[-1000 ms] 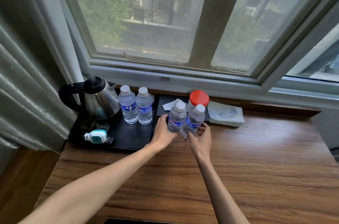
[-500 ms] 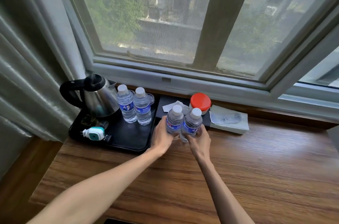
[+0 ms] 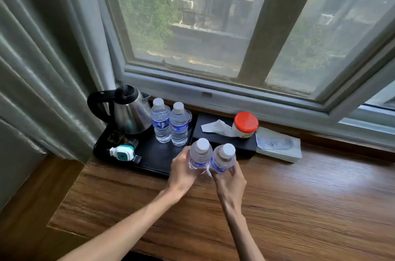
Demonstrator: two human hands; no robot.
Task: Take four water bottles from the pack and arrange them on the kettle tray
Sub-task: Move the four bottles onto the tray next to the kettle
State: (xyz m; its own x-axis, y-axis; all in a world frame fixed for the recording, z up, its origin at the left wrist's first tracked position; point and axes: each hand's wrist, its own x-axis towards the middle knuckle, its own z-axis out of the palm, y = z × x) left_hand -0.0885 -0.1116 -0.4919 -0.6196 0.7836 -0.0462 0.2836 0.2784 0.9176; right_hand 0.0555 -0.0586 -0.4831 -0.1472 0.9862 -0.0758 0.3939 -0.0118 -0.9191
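1. Kettle tray (image 3: 154, 159): black, set against the window end of the wooden table (image 3: 299, 207); the landmark for every entry below.
2. Kettle (image 3: 130, 115): stood on the tray's back left corner, leaving the right half free, presumably for bottles.
3. Two placed bottles (image 3: 170, 125): upright, touching, at the tray's back right, just beside the kettle; judged half the task done.
4. Left-hand bottle (image 3: 199, 157) and right-hand bottle (image 3: 223, 159): side by side, tilted, at the tray's front right corner, mostly off it.
5. Left hand (image 3: 181, 172): wrapped round its bottle, nearest the tray.
6. Right hand (image 3: 232, 179): clasped its bottle low, likely for upright placing.
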